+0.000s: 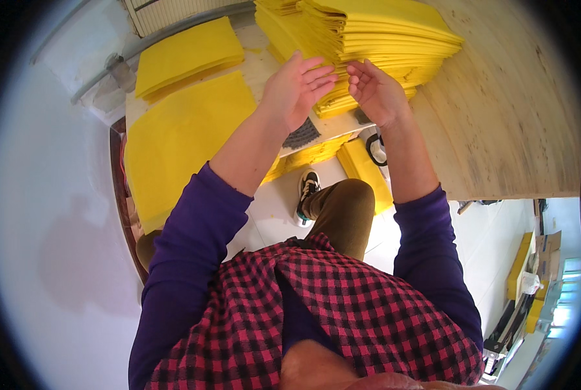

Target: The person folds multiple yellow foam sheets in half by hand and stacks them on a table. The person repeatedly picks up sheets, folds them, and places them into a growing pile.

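Observation:
My left hand (297, 88) is raised above the table, palm turned inward, its fingers stretched and holding nothing. Facing it, my right hand (378, 94) has loosely curled fingers with nothing visible in them. The two hands are apart, with a small gap between the fingertips. Just beyond them rises a tall stack of folded yellow fabric (394, 32); whether the right fingertips touch it I cannot tell. To the left of my left hand lies a large flat yellow sheet (186, 130), hanging over the table's near edge. Behind it is a smaller yellow pile (189, 55).
A dark grey textured pad (301, 134) lies at the table's near edge. Below are more yellow pieces (362, 166) and a round black-and-white object (376, 149). A wooden board (505, 117) stands at the right. A white wall (63, 195) borders the left.

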{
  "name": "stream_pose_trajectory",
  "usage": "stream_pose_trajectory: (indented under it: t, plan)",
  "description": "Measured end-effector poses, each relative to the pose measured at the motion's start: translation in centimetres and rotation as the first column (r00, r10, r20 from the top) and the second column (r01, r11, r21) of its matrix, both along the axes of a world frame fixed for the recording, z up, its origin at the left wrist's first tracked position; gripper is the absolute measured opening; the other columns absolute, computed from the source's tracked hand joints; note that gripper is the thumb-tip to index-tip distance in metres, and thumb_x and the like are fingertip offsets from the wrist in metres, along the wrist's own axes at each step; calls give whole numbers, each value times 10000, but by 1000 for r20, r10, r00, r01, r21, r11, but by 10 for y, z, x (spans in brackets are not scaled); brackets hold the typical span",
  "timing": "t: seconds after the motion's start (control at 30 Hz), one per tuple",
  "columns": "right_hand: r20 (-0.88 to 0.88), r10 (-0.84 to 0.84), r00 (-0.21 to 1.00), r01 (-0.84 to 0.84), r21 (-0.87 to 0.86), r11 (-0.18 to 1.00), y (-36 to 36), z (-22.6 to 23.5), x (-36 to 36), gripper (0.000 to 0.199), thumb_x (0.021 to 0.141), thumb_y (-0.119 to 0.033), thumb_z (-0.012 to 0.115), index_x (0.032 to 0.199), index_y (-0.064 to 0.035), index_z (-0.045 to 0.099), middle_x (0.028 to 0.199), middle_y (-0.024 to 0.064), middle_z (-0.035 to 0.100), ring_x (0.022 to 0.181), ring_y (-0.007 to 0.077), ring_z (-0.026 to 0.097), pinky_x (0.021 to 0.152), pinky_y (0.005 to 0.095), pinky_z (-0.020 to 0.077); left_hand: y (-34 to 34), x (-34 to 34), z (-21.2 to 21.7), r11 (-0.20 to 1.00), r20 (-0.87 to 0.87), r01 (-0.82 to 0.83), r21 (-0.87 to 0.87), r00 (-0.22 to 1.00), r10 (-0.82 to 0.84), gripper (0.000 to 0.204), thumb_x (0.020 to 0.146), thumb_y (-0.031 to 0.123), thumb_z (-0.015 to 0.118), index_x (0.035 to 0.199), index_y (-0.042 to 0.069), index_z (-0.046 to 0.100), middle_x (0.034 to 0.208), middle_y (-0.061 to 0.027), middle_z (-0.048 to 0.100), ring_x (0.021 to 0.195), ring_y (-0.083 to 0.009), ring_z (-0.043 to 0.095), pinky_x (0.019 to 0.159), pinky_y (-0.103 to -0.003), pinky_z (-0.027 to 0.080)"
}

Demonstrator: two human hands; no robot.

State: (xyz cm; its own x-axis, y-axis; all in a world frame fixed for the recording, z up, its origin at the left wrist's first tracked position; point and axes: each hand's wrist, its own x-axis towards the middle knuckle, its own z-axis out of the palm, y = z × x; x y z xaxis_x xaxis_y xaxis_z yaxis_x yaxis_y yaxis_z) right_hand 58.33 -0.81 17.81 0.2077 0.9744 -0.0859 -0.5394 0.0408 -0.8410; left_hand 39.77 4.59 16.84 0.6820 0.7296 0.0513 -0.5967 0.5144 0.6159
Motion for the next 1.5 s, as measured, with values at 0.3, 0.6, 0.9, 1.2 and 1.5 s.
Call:
stream_pose_trajectory:
  t: [0.3, 0.6, 0.9, 1.2, 1.5]
  plan:
    - [-42, -20, 999, 21, 18, 1000, -11, -13, -9, 215, 947, -179, 505, 1041, 8, 554, 912, 91, 618, 771, 160, 578, 704, 266, 514, 6, 5, 6, 997, -54, 20, 78, 998, -16, 639, 996, 437, 304, 1365, -84, 297, 1387, -289, 346, 1273, -369, 382, 1076, -451, 322]
    - [-101, -32, 994, 35, 37, 999, -12, -13, -15, 200, 948, -167, 503, 1039, 7, 543, 922, 103, 614, 785, 168, 578, 699, 270, 518, 4, 3, 4, 999, -86, -13, 49, 996, 18, 616, 1002, 423, 292, 1372, -70, 300, 1393, -278, 341, 1279, -355, 373, 1070, -445, 327]
    - [-221, -77, 972, 85, 30, 996, -7, -10, -22, 241, 968, -153, 474, 1072, 64, 491, 984, 135, 588, 777, 170, 564, 737, 274, 519, 4, 9, -4, 1000, -85, 22, 7, 996, -21, 635, 996, 439, 302, 1388, -61, 272, 1386, -265, 346, 1238, -346, 408, 1052, -447, 338]
    - [-112, -99, 989, 89, -94, 992, 14, -7, -10, 224, 947, -242, 550, 932, -19, 543, 811, 86, 602, 616, 129, 548, 551, 245, 506, 4, 11, -8, 1000, -88, 29, -2, 996, -29, 640, 995, 442, 296, 1391, -61, 267, 1389, -252, 352, 1220, -343, 425, 1044, -446, 349]
    - [-65, -160, 985, 153, -101, 983, 24, -2, -12, 118, 924, -172, 573, 869, -69, 556, 706, 20, 590, 542, 103, 522, 469, 216, 460, 9, 10, -6, 989, 65, -31, -145, 997, 41, 601, 1005, 343, 330, 1340, -149, 245, 1373, -320, 307, 1273, -393, 366, 1103, -435, 311]
